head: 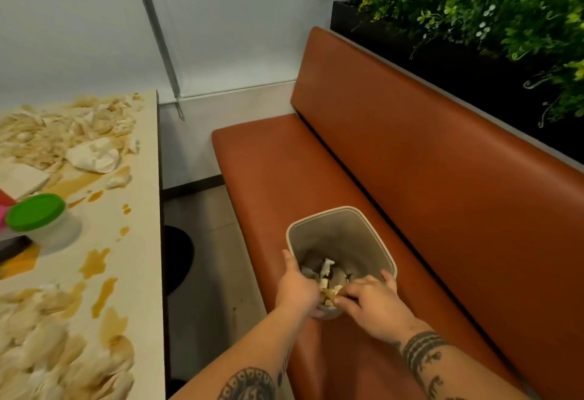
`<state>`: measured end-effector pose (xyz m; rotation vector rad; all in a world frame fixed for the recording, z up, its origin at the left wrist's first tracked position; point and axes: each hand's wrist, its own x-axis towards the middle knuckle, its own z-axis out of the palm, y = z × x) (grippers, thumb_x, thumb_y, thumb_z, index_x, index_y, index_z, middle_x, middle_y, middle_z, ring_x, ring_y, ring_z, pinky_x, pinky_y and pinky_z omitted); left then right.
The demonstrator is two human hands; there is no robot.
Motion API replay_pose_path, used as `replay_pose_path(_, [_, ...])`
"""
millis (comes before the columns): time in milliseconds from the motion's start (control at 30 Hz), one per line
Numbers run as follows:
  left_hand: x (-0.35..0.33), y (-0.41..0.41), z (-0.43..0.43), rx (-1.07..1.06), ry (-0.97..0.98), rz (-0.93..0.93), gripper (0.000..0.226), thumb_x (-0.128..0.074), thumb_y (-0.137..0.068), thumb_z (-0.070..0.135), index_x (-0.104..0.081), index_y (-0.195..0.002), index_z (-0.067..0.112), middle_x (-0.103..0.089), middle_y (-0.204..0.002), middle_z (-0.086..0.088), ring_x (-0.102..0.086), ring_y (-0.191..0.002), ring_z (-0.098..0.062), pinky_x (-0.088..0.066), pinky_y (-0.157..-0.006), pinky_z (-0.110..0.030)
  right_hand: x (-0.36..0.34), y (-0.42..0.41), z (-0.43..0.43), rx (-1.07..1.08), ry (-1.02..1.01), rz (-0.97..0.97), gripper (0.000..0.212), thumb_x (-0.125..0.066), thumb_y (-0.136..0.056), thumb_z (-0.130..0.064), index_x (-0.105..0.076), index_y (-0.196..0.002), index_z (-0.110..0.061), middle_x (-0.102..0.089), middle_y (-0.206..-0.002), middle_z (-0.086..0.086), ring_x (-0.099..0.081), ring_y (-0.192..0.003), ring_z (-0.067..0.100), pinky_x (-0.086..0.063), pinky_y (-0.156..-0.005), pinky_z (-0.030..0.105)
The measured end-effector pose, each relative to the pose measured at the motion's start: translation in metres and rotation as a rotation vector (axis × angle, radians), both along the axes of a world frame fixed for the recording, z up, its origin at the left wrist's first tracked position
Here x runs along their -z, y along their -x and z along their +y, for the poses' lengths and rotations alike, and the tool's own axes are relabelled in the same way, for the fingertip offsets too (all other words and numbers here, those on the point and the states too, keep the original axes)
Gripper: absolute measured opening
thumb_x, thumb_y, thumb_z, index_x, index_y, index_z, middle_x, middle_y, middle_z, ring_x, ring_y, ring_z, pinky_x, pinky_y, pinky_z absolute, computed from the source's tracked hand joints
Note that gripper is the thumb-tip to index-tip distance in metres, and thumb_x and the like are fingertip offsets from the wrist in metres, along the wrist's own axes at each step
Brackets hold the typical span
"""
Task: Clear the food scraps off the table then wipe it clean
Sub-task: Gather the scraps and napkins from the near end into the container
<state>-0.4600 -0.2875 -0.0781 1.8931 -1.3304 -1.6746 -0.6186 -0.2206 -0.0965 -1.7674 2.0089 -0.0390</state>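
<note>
- Food scraps, pale papery peelings (47, 134), lie heaped on the cream laminate table (142, 273) at nine o'clock, with a second heap toward seven o'clock.
- The step in hand, as I judge it, is emptying a load into the small beige plastic bin (363, 235), which stands on the orange padded bench (410, 178) at five o'clock.
- The left hand (297, 286) grasps the bin's near-left wall, thumb along the rim. The right hand (376, 301) has its fingers curled round a handful of pale scraps (330, 293) over the near rim.
- The next move calls for letting that handful fall, then turning to nine o'clock for more. Wiping looks far off.
- Among the scraps on the table sit a crumpled white napkin (94, 154) and a clear tub with a green lid (36, 211). Brown liquid spills (94, 262) would likely smear.
- A green leafy planter (474, 4) at one o'clock is out of the way.
</note>
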Motion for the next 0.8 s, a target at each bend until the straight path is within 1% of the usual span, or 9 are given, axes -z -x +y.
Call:
replay_pose_path(67, [-0.004,-0.001,0.004,-0.039,-0.034,0.05,0.09,-0.05,-0.101,0.01,0.009,-0.158,0.047,-0.048,-0.123,0.003,-0.067,-0.099,-0.032,-0.064,-0.061,-0.045,-0.003,0.005,0.005,-0.053,0.014,0.015,0.037,-0.043,-0.098,-0.063,-0.067,-0.113,-0.039,-0.062,-0.11,-0.02,-0.043,-0.122,0.003,0.0,-0.12,0.049])
replay_pose_path(167, [-0.005,-0.002,0.015,-0.054,-0.084,0.112,0.09,-0.051,-0.101,0.006,0.006,-0.158,0.046,-0.047,-0.11,0.01,-0.064,-0.105,-0.03,-0.064,-0.066,-0.044,-0.007,0.009,0.014,-0.09,-0.008,0.053,0.038,-0.041,-0.099,-0.062,-0.066,-0.116,-0.039,-0.062,-0.111,-0.02,-0.043,-0.121,0.003,-0.001,-0.119,0.048])
replay_pose_path(333, [-0.006,-0.005,0.028,-0.015,-0.105,0.135,0.08,-0.049,-0.105,0.021,0.004,-0.158,0.049,-0.05,-0.142,-0.003,-0.062,-0.114,-0.033,-0.063,-0.074,-0.051,-0.014,0.006,0.031,-0.017,-0.049,0.045,0.04,-0.043,-0.1,-0.06,-0.058,-0.133,-0.043,-0.058,-0.133,-0.023,-0.041,-0.134,0.004,-0.005,-0.119,0.048])
replay_pose_path(400, [-0.011,-0.011,0.027,0.053,-0.009,0.031,0.076,-0.046,-0.106,0.032,0.006,-0.159,0.043,-0.048,-0.149,-0.007,-0.061,-0.117,-0.031,-0.063,-0.08,-0.047,-0.021,0.003,0.032,0.052,0.005,0.004,0.04,-0.044,-0.1,-0.059,-0.056,-0.136,-0.043,-0.054,-0.139,-0.025,-0.039,-0.137,0.003,-0.007,-0.12,0.046])
replay_pose_path(467, [-0.018,-0.025,0.025,0.103,0.104,-0.043,0.076,-0.046,-0.104,0.037,0.003,-0.162,0.035,-0.048,-0.151,-0.008,-0.06,-0.121,-0.029,-0.059,-0.093,-0.045,-0.033,-0.004,0.029,0.086,0.086,-0.013,0.038,-0.044,-0.101,-0.058,-0.058,-0.132,-0.043,-0.053,-0.137,-0.028,-0.039,-0.136,0.001,-0.01,-0.118,0.041])
replay_pose_path(533, [-0.03,-0.042,0.022,0.143,0.18,-0.066,0.074,-0.047,-0.103,0.039,-0.006,-0.163,0.03,-0.047,-0.154,-0.007,-0.058,-0.127,-0.028,-0.053,-0.103,-0.043,-0.048,-0.018,0.024,0.078,0.164,-0.005,0.034,-0.045,-0.101,-0.056,-0.061,-0.127,-0.042,-0.055,-0.133,-0.028,-0.041,-0.133,0.0,-0.014,-0.115,0.036])
replay_pose_path(600, [-0.05,-0.067,0.022,0.168,0.282,-0.099,0.064,-0.047,-0.103,0.037,-0.023,-0.161,0.026,-0.044,-0.156,-0.006,-0.055,-0.131,-0.027,-0.049,-0.107,-0.041,-0.068,-0.04,0.018,0.048,0.24,-0.002,0.03,-0.046,-0.101,-0.053,-0.064,-0.121,-0.041,-0.058,-0.128,-0.026,-0.045,-0.129,0.002,-0.021,-0.114,0.036])
replay_pose_path(700, [-0.088,-0.112,0.031,0.158,0.428,-0.148,0.044,-0.048,-0.102,0.033,-0.051,-0.145,0.025,-0.056,-0.145,-0.001,-0.059,-0.123,-0.02,-0.05,-0.103,-0.031,-0.099,-0.089,0.014,-0.036,0.345,-0.039,0.031,-0.043,-0.098,-0.053,-0.065,-0.115,-0.04,-0.062,-0.12,-0.023,-0.052,-0.122,0.004,-0.032,-0.112,0.041])
replay_pose_path(800, [-0.119,-0.169,0.048,0.122,0.512,-0.191,0.034,-0.049,-0.1,0.03,-0.064,-0.13,0.028,-0.065,-0.132,0.004,-0.061,-0.117,-0.017,-0.047,-0.093,-0.023,-0.127,-0.155,0.021,-0.121,0.39,-0.105,0.024,-0.048,-0.1,-0.046,-0.065,-0.117,-0.041,-0.062,-0.121,-0.022,-0.052,-0.121,0.004,-0.033,-0.111,0.04])
